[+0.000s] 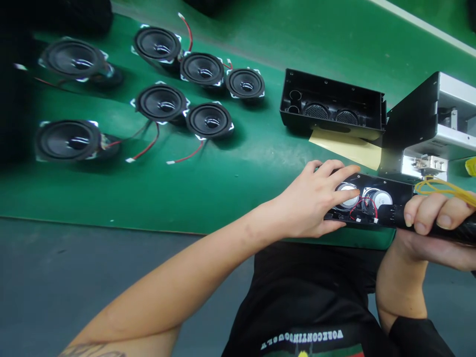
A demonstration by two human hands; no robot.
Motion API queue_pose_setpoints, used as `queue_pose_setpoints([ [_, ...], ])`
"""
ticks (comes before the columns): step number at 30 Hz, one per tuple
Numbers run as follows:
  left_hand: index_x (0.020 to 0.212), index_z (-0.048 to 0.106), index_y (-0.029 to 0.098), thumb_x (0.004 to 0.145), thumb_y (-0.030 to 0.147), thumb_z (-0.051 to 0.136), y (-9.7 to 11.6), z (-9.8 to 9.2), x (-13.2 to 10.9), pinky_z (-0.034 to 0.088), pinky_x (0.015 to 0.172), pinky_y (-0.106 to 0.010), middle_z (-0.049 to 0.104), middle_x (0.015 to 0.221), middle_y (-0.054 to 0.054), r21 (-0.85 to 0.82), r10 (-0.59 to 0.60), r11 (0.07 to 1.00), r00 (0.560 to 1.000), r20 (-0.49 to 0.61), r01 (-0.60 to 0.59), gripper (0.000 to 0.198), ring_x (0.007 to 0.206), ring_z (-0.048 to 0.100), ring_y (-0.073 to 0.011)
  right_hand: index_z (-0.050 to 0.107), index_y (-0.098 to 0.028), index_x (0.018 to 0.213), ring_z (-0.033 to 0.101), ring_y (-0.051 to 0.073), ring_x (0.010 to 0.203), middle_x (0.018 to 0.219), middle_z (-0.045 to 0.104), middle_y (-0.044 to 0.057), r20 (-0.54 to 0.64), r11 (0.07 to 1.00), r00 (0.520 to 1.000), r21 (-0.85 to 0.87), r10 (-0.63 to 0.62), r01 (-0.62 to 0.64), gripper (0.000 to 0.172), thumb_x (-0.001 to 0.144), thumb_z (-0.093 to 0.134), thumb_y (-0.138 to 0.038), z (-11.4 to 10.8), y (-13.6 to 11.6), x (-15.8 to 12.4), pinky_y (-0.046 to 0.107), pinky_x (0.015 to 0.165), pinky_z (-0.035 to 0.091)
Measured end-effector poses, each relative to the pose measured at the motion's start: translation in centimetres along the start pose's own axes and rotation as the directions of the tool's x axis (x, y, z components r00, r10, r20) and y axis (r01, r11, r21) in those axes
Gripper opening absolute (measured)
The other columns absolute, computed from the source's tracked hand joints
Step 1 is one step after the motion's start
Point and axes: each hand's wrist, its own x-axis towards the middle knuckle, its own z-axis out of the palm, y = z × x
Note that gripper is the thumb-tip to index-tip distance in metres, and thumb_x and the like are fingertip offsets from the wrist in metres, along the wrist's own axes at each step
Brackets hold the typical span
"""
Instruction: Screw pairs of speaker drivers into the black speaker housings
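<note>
My left hand [325, 196] grips the left end of a black speaker housing [403, 187], thumb at the near edge and fingers spread across its top to the far side. Inside that housing sit two speakers [383, 199] with silver backs, with red and black wires and white plugs beside them. Wrapped around a black electric screwdriver [399, 216] is my right hand [439, 223]. The screwdriver lies level, its tip end pointing left over the housing, close to the right-hand speaker. Whether the tip touches a screw cannot be made out.
Several loose speakers [211, 120], some with red leads, stand cone up on the green table mat [178, 193]. Beyond my hands lies a second black housing [330, 124], partly over yellow paper [344, 146]. A metal machine [420, 119] with yellow tubing [442, 186] stands right.
</note>
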Motion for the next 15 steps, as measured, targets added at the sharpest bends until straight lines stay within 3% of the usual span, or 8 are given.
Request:
queue_pose_setpoints([
  [2, 0.139, 0.068, 0.021, 0.086, 0.044, 0.084, 0.0, 0.0, 0.0, 0.044, 0.107, -0.059, 0.044, 0.168, -0.018, -0.001, -0.001, 1.0, 1.0, -0.001, 0.001, 0.06, 0.144, 0.046, -0.0439, 0.056, -0.022, 0.082, 0.025, 0.008, 0.04, 0.064, 0.025, -0.007, -0.059, 0.995, 0.993, 0.019, -0.1, 0.102, 0.063, 0.098, 0.043, -0.081, 0.3, 0.2, -0.1, 0.028, 0.045, 0.037],
  [6, 0.14, 0.068, 0.022, 0.086, 0.044, 0.084, 0.0, 0.1, 0.0, 0.045, 0.106, -0.059, 0.043, 0.168, -0.018, 0.003, -0.004, 1.0, 1.0, 0.004, 0.004, 0.061, 0.143, 0.047, -0.0435, 0.057, -0.021, 0.083, 0.028, 0.007, 0.04, 0.065, 0.031, -0.007, -0.041, 0.994, 0.994, 0.006, -0.105, 0.106, 0.061, 0.1, 0.044, -0.078, 0.9, 0.3, -0.3, 0.027, 0.044, 0.038],
  [11, 0.14, 0.068, 0.022, 0.087, 0.046, 0.083, 0.0, 0.0, 0.0, 0.044, 0.105, -0.056, 0.044, 0.168, -0.018, 0.009, 0.002, 1.0, 1.0, -0.004, -0.002, 0.06, 0.141, 0.047, -0.043, 0.065, -0.018, 0.095, 0.039, 0.008, 0.041, 0.067, 0.045, -0.006, -0.009, 0.981, 0.993, 0.158, -0.115, 0.115, 0.049, 0.097, 0.06, -0.066, 1.8, 0.2, -0.4, 0.028, 0.043, 0.043],
  [15, 0.139, 0.068, 0.021, 0.091, 0.05, 0.079, 0.0, 0.0, 0.0, 0.043, 0.103, -0.055, 0.045, 0.167, -0.018, 0.03, 0.025, 0.999, 1.0, 0.004, -0.025, 0.056, 0.14, 0.047, -0.0432, 0.068, -0.021, 0.12, 0.048, 0.012, 0.042, 0.068, 0.057, -0.005, 0.244, 0.973, 0.952, 0.183, -0.182, 0.139, 0.031, 0.098, 0.068, -0.042, 1.8, 0.1, -0.2, 0.029, 0.041, 0.047],
])
